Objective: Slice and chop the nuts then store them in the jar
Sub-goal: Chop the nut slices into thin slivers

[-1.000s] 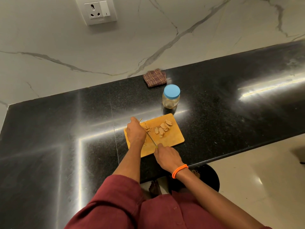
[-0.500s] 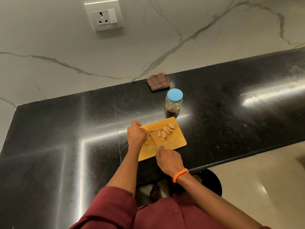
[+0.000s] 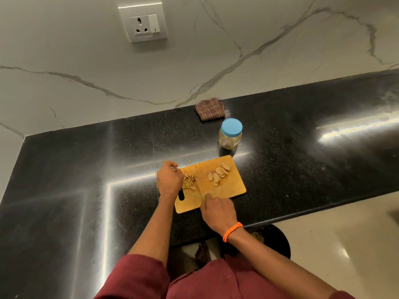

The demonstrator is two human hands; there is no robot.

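A wooden cutting board (image 3: 226, 189) lies on the black counter. Sliced nut pieces (image 3: 218, 174) sit on its right half, and a small heap of chopped nut bits (image 3: 188, 182) lies at its left. My right hand (image 3: 218, 210) grips a knife handle at the board's near edge, and the thin blade (image 3: 198, 184) runs up beside the chopped heap. My left hand (image 3: 169, 179), fingers curled, rests at the board's left edge against the chopped bits. A glass jar with a blue lid (image 3: 230, 136) stands closed just behind the board.
A folded checked cloth (image 3: 209, 109) lies against the marble wall behind the jar. A wall socket (image 3: 143, 24) is above. One stray nut bit (image 3: 190, 161) lies on the counter beyond the board. The counter's front edge runs near my body; a dark round object (image 3: 278, 240) sits on the floor.
The view has tilted slightly, shifting everything down in frame. The knife blade has moved a little to the right of the chopped heap, and the heap now shows clear of my left hand.
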